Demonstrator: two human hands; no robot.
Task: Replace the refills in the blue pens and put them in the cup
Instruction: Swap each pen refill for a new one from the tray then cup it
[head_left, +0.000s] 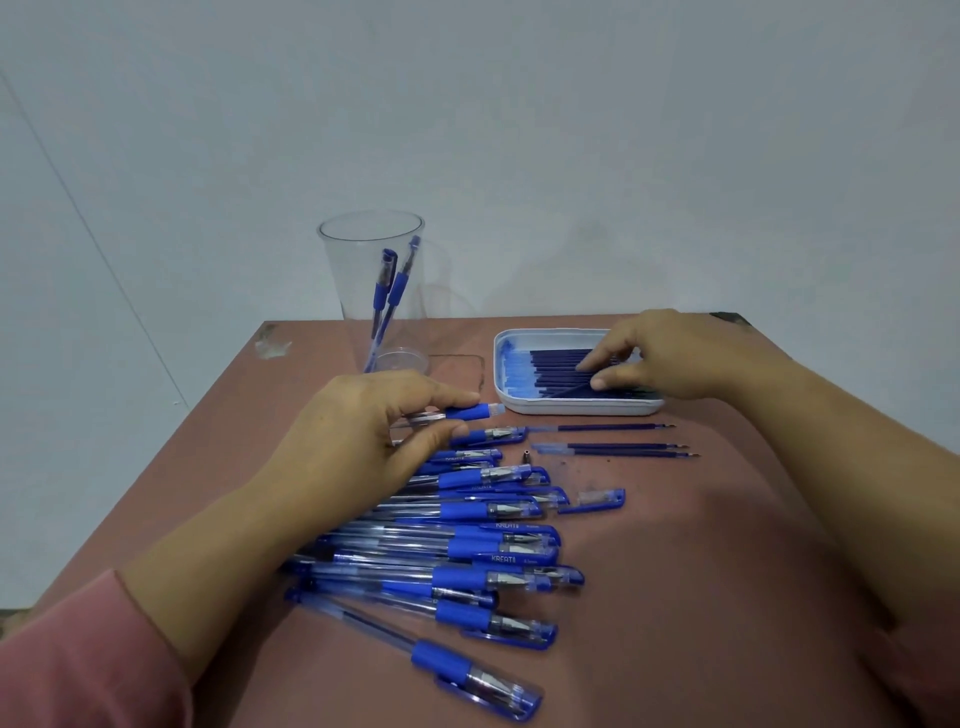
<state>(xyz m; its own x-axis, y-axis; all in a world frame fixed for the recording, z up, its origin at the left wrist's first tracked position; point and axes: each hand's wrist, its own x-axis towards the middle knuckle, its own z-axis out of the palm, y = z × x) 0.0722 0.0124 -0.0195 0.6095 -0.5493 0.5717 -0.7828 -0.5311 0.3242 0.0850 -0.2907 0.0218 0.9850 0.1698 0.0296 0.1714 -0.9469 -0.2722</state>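
Risk: right hand (675, 358), pinching one refill (569, 391) in tray (571, 409), may drag neighbours out; left hand (363, 431) pinches uncapped pen (467, 413).

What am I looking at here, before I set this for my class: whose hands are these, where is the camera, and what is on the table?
No machine here: this is one picture from a camera worn on a person's head, looking down at their own hands. The left hand holds an uncapped pen between thumb and fingers. The right hand reaches into a white tray, pinching one refill. On the table lie a row of capped pens, three loose refills and a loose cap. The clear cup holds two pens.
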